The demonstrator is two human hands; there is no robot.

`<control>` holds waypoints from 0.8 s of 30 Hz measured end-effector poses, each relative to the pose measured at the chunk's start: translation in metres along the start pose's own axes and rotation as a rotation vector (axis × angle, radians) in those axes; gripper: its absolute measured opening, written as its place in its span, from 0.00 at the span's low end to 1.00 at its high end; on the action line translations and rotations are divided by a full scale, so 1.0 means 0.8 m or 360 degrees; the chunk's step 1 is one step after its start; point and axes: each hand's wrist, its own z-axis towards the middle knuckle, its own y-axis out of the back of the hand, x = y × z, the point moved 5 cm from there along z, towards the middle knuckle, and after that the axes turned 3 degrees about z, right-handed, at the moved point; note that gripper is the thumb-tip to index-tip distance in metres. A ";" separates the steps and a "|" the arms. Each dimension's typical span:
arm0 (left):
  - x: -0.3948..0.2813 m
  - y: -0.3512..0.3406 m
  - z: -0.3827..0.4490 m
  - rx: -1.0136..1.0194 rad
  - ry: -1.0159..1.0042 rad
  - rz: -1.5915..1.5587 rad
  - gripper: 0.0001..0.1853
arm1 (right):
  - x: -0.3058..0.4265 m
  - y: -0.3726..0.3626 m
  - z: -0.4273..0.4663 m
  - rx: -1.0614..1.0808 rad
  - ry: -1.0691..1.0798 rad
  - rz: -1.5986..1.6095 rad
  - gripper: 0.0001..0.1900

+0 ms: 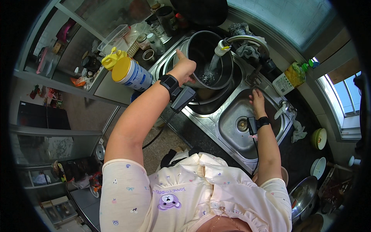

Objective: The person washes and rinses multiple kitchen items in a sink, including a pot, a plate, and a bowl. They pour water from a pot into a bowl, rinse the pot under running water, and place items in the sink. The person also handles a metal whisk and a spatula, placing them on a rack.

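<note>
A large metal pot (213,82) tilts over the left sink bowl, above another round metal vessel (203,101). My left hand (185,68) is at the pot's near left side, with fingers curled against its wall; its far fingers are partly hidden. Water runs into the pot from a white nozzle (221,48) with a yellow lever, on a curved metal faucet (249,37). My right hand (257,101) is empty, fingers extended, over the right sink bowl (229,124), just below the faucet's base (253,79). Both wrists wear black straps with cabled devices.
Left of the sink stand a yellow-lidded canister (133,74), a yellow jug (113,59) and several jars (156,43). A bottle of yellow liquid (289,78) and a second tap (282,110) are at right. Bowls (318,139) line the right counter. Grey rags (247,50) lie behind the faucet.
</note>
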 end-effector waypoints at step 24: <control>-0.012 -0.010 -0.018 0.0100 0.0031 0.0062 0.52 | -0.007 -0.004 0.005 -0.0005 0.0029 0.0034 0.29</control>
